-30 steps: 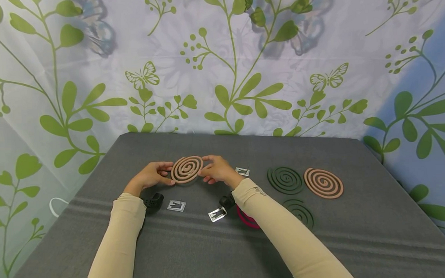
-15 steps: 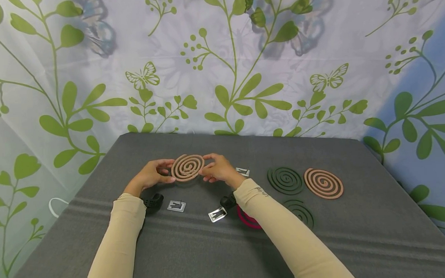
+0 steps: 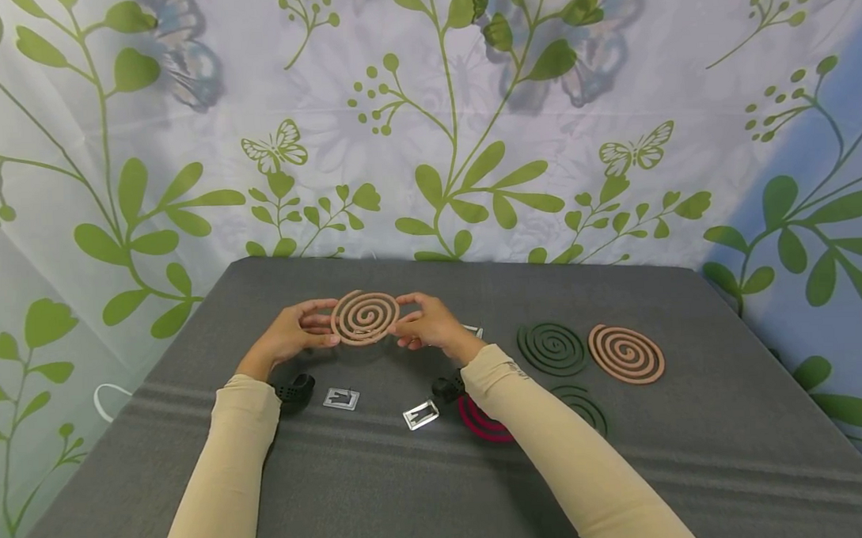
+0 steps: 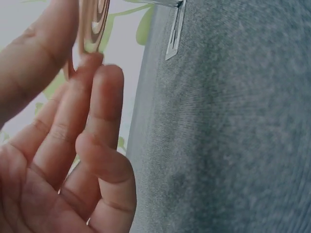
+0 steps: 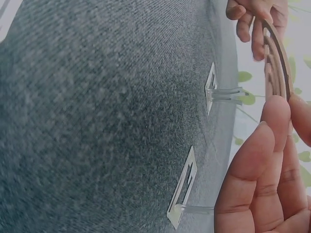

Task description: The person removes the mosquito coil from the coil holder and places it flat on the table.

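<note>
A tan mosquito coil (image 3: 366, 318) is held up above the grey table, between both hands in the head view. My left hand (image 3: 291, 336) pinches its left edge between thumb and fingers; in the left wrist view the coil (image 4: 94, 29) shows nearly edge-on beyond the fingertips. The right edge is pinched by my right hand (image 3: 435, 327). From the right wrist view, a metal coil stand (image 5: 211, 90) with raised prongs lies on the cloth near the coil (image 5: 277, 63), and a second stand (image 5: 183, 187) sits closer to that hand.
Two stands, one left (image 3: 341, 399) and one right (image 3: 421, 415), lie nearer me. To the right are a dark green coil (image 3: 552, 349), another tan coil (image 3: 626, 354), a second green coil (image 3: 585, 406) and a red coil (image 3: 479, 422), the last two partly behind my right sleeve.
Both hands have raised the tan coil a little and shifted it slightly right. It stays pinched on both sides, while the other coils and the stands have not moved.
</note>
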A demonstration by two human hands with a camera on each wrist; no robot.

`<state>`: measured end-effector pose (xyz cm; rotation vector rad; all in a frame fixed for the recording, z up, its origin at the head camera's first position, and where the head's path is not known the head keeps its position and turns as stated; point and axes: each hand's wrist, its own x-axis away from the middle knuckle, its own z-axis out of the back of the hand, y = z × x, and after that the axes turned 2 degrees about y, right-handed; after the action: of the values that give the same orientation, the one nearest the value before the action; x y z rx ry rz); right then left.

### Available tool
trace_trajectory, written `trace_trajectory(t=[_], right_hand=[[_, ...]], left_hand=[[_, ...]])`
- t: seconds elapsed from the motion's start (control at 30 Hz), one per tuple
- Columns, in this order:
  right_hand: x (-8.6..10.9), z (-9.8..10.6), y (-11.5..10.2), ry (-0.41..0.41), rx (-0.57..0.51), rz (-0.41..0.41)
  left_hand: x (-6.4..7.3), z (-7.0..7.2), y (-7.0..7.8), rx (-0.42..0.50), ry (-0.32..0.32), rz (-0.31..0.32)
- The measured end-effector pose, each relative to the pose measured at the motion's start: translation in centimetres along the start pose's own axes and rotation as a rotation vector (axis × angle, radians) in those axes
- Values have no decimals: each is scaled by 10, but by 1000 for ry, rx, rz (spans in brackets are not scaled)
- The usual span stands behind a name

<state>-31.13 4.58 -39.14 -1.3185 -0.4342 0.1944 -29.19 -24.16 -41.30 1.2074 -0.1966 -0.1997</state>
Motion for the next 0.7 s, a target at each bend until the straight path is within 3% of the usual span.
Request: trace_trajectory(t=[0.3, 0.7], right_hand=[[2, 5, 0, -14, -38, 2], [10, 18, -1, -75, -40, 37]], left_hand=[[1, 2, 1, 51, -15, -49], [1, 1, 11, -3, -71, -70]])
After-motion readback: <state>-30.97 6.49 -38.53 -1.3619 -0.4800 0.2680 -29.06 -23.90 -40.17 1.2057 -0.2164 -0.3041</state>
